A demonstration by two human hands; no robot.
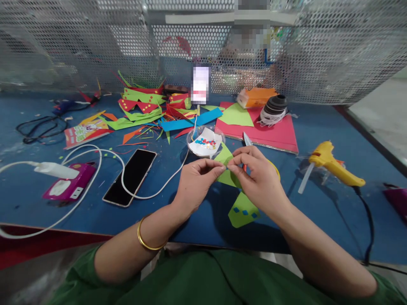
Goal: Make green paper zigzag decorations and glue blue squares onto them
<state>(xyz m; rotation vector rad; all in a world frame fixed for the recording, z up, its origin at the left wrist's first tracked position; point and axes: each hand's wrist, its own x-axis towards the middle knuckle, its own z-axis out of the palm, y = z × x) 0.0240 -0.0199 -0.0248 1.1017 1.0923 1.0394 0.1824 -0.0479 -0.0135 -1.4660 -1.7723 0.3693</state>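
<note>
My left hand (199,180) and my right hand (257,176) meet fingertip to fingertip, each pinched closed. Whatever lies between the fingertips is too small to make out. Right behind and beneath them is a light green paper piece (227,178), partly covered by my fingers. Nearer my body lies a green paper cutout (239,220) bearing blue diamond shapes. A pair of scissors (247,139) sits under my right hand, blade tip showing beyond it. Just past my hands, a clear round dish (190,144) holds white paper with tiny blue and red bits.
At left are a black-screened phone (130,178), a purple power strip (68,186) and a white cable. Red and green paper masks (136,103) and scraps pile up behind. A yellow glue gun (335,165) lies right; a red sheet stack (273,137) is farther back. Metal mesh (95,42) borders the table.
</note>
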